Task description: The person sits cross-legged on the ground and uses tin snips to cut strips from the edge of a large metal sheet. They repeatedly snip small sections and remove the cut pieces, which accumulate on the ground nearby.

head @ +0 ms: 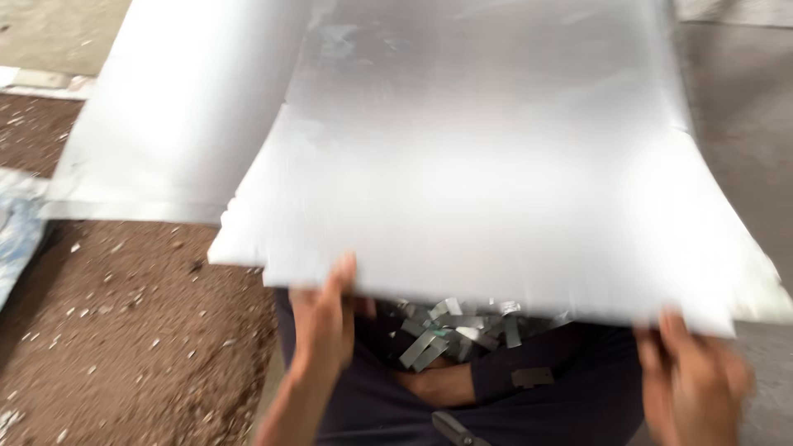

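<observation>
The metal sheet (496,165) bows over the lap, its near edge pinched by the left hand (324,318) and gripped by the right hand (694,376). Below both grips lie cut strips (450,326) and scissors (454,428). The thin edge could cut fingers if the sheet slips.

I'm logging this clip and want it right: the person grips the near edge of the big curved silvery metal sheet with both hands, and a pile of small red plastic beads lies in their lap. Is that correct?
Not quite. In the head view both hands, left hand and right hand, do hold the near edge of the big curved silvery metal sheet, but the lap holds a pile of small grey metal strips, not red plastic beads.
</observation>
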